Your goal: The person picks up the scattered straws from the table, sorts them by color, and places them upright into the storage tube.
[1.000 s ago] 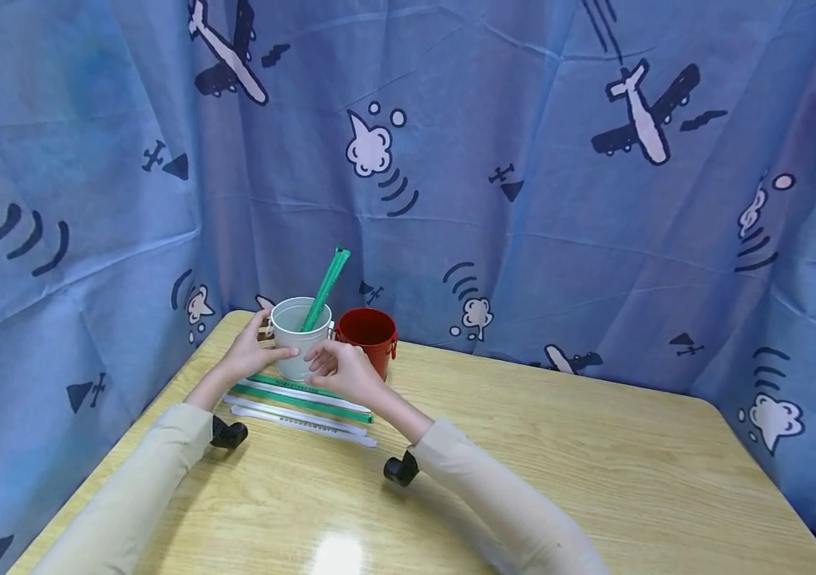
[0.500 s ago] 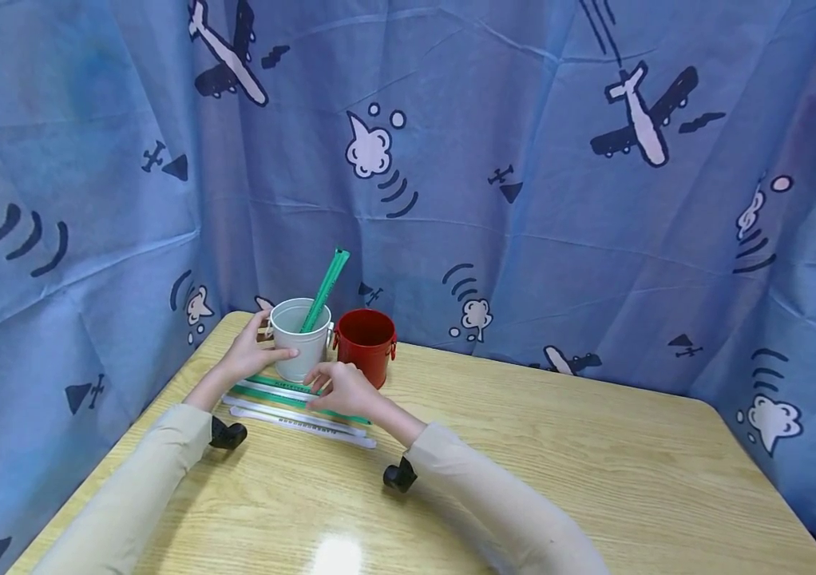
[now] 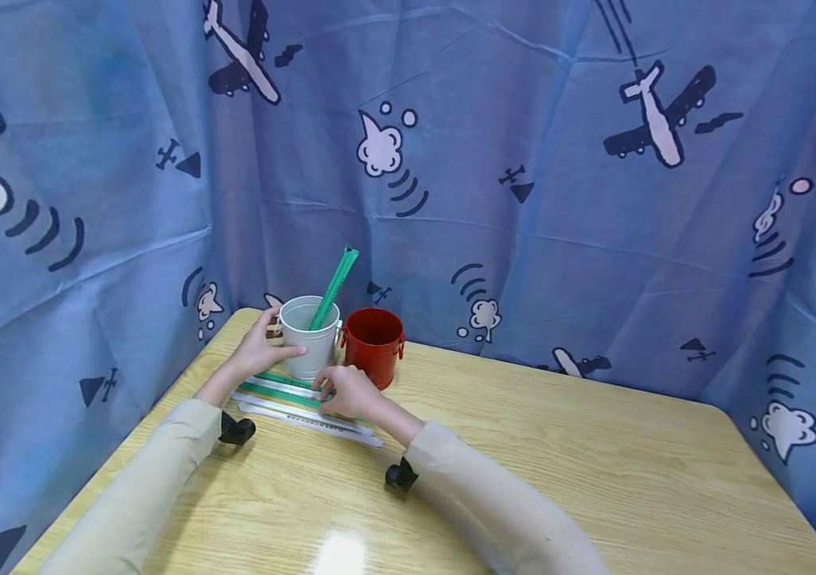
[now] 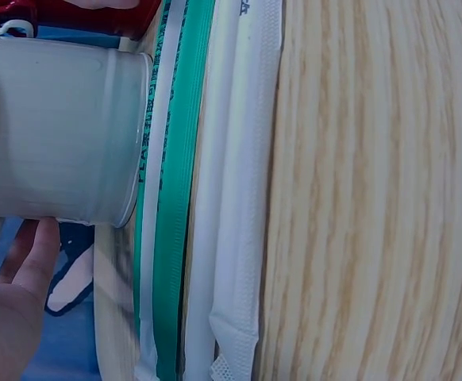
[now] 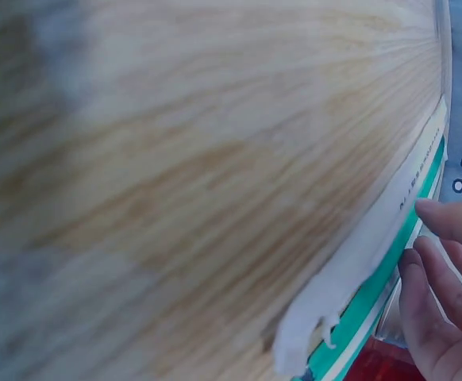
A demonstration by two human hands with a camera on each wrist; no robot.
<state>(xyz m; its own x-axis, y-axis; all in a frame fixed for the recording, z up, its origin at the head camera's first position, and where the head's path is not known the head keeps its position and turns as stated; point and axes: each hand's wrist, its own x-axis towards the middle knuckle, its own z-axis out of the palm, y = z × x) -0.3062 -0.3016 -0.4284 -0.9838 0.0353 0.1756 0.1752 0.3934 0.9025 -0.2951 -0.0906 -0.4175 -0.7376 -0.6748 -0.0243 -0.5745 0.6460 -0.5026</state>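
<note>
My left hand point(image 3: 253, 355) holds a small white bucket point(image 3: 320, 347), thumb across its front and fingers round its left side. A green wrapped straw point(image 3: 334, 287) leans upright in the bucket. In front of it several wrapped straws lie side by side on the table, among them a green straw point(image 4: 177, 175) and a white straw point(image 4: 243, 198) with printed wrappers. My right hand point(image 3: 354, 391) is low over this row, fingers bent. In the right wrist view its thumb point(image 5: 445, 218) and fingertips are apart, right at the green straw point(image 5: 386, 266).
A red bucket point(image 3: 374, 355) stands just right of the white one, near the table's back edge. Behind and at the sides hangs a blue curtain point(image 3: 451, 160) with printed planes. The wooden table point(image 3: 559, 455) extends to the right. Black wrist cameras point(image 3: 401, 477) hang below both sleeves.
My right hand has come down from in front of the white bucket to the row of straws. The left hand keeps its hold on the bucket. The head view has shifted slightly.
</note>
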